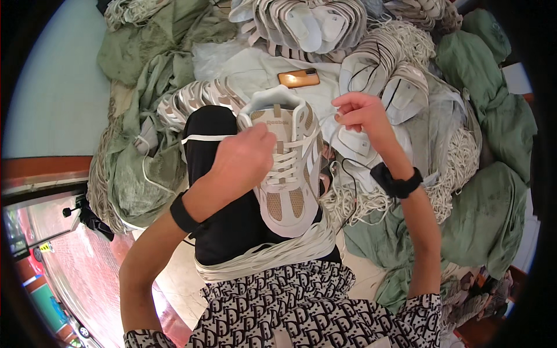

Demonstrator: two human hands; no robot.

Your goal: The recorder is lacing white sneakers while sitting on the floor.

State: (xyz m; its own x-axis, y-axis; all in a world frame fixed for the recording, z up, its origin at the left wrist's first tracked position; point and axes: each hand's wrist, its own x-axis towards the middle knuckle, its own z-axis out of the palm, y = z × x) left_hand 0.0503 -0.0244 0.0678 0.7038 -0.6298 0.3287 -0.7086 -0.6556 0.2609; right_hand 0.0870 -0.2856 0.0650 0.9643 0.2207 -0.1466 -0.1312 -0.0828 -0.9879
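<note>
While a white-and-beige sneaker rests on the person's lap at centre, the left hand grips its laces, fingers closed; right hand, at 1 o'clock, pinches a lace end; orange phone lies at 12 o'clock w/ stacked insoles beyond; green sacks at 3 o'clock.

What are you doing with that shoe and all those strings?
A person is threading a lace into a white and beige shoe that rests on their lap. The left hand presses on the laces at the middle of the shoe, while the right hand is raised beside it, pinching a lace end. A bundle of loose laces lies across the lap. Piles of shoe parts, green sacks and an orange phone lie around.
</note>
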